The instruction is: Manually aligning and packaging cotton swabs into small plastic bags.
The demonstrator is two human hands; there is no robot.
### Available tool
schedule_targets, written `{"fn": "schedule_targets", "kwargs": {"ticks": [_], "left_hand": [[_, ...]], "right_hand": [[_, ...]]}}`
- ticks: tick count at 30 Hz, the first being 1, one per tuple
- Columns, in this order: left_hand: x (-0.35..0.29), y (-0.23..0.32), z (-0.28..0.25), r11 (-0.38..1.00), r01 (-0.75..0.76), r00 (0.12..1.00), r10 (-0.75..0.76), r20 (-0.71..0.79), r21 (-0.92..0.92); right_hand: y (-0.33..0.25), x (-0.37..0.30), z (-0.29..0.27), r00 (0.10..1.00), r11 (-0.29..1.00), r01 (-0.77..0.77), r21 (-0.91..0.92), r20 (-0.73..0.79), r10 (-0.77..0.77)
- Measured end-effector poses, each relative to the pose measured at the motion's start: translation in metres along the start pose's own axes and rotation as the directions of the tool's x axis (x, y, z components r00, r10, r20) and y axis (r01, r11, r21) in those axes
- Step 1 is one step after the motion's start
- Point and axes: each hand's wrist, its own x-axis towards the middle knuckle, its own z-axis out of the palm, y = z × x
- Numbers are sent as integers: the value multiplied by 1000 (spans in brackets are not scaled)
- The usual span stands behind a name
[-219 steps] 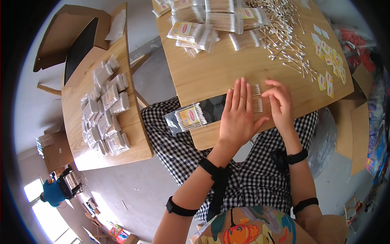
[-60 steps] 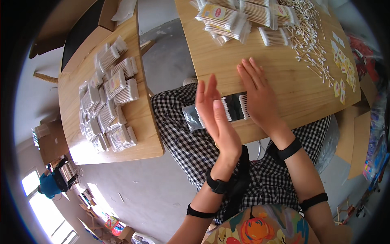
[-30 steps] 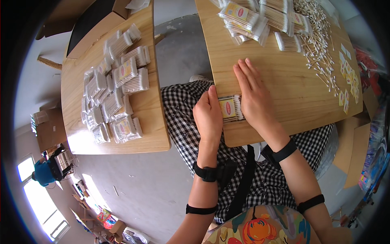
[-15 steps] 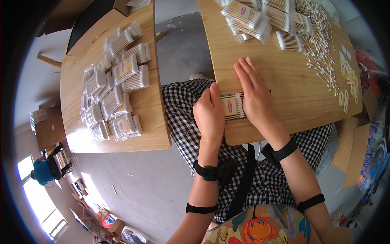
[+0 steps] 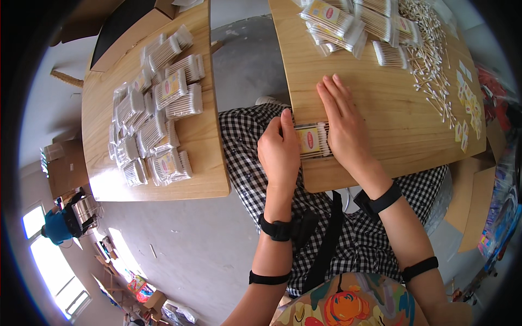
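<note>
A clear pack of cotton swabs with a yellow label lies flat near the left edge of the right-hand table, between my two hands. At its left end my left hand is closed against it, thumb upward and the other fingers curled and partly hidden. My right hand rests on its edge at the pack's right end, fingers stretched out together and pointing away from me. Its palm side faces the pack and covers that end.
Filled swab packs are piled at the far side of this table, beside loose cotton swabs and small yellow-and-white labels. More packs cover the left table. A gap separates the tables. Another person is far left.
The view has shifted slightly. Both hands keep nearly the same position at the ends of the swab pack, with the right hand a touch farther right.
</note>
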Motion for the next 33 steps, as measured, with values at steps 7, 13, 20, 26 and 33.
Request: {"fn": "schedule_targets", "kwargs": {"ticks": [7,13,20,26,33], "left_hand": [[-6,4,-2,998,46,999,-47,-19,-31],[-6,4,0,998,-26,999,24,-44,-53],[-8,7,1,997,-42,997,39,-63,-61],[-7,4,3,998,-22,999,19,-46,-60],[-7,2,6,992,-123,986,124,-113,22]], "right_hand": [[0,0,0,1000,1000,-1,-8,16,1],[-3,1,-3,999,1000,-24,15,28,24],[-5,0,-2,999,998,-36,59,11,36],[-9,1,0,999,993,-43,109,14,42],[-21,3,5,997,946,-55,320,-41,72]]}}
